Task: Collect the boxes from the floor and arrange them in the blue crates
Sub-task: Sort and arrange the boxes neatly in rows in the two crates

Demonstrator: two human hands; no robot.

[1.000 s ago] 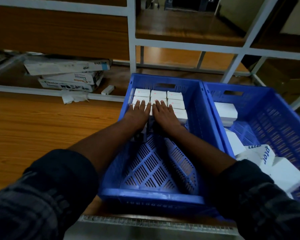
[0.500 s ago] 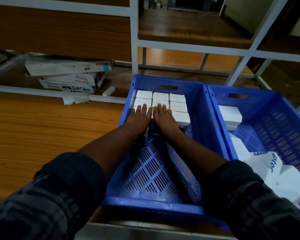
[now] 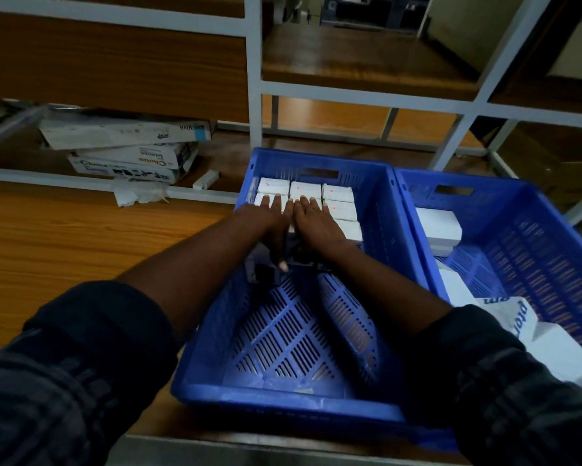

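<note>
Rack fills the back, with flat cartons stacked on its low shelf at left. 2 blue crates sit side by side in front of it: left crate and right crate. The right crate holds loose boxes, tumbled, not in rows. The left crate has packed boxes at its far end only, 3 across.

Left hand and right hand lie flat on the packed boxes, fingers straight, side by side, gripping nothing. Something dark sits by the left thumb, can't tell what.

Change over the last 1 s: basically none. Hands stay flat on the same rows and only the view drifts a little. Reads as pressing the rows square against the far wall, not a new pick.

Task-wise, the left crate is part filled and the right crate isn't arranged yet. No boxes on the floor in view. Next is probably lifting off to fetch more, and the risk is nudging a row out of line on release.
</note>
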